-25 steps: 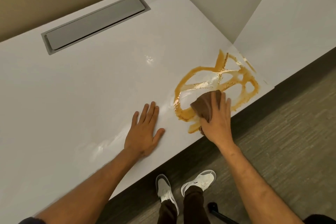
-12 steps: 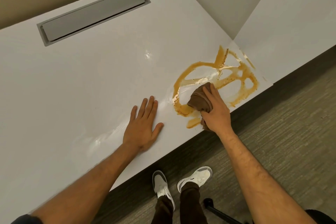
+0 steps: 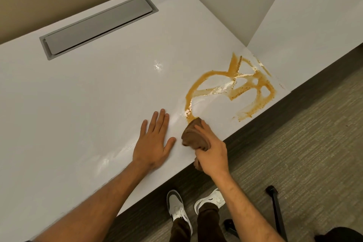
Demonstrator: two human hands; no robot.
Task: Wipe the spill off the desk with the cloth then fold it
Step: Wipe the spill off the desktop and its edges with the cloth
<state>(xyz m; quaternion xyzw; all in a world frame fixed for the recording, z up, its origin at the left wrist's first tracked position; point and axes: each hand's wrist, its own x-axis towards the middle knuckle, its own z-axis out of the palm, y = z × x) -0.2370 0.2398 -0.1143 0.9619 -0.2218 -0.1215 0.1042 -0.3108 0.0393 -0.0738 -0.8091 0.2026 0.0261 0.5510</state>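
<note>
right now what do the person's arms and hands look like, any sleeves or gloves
Both forearms are bare. The left hand and right hand wear no gloves, and no rings or watch show. A dark sleeve edge appears only at the frame's bottom, near each upper arm.

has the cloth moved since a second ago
Yes. The cloth, gripped by the right hand, has slid out of the spill toward the desk's near edge, closer to the left hand.

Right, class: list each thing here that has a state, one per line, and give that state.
spill: orange-brown, smeared in loops, mostly unwiped
cloth: brown, bunched, on the desk's front edge, not folded
right hand: grips the cloth
left hand: flat on the desk
desk: white, streaked
cable hatch: lid closed
</note>
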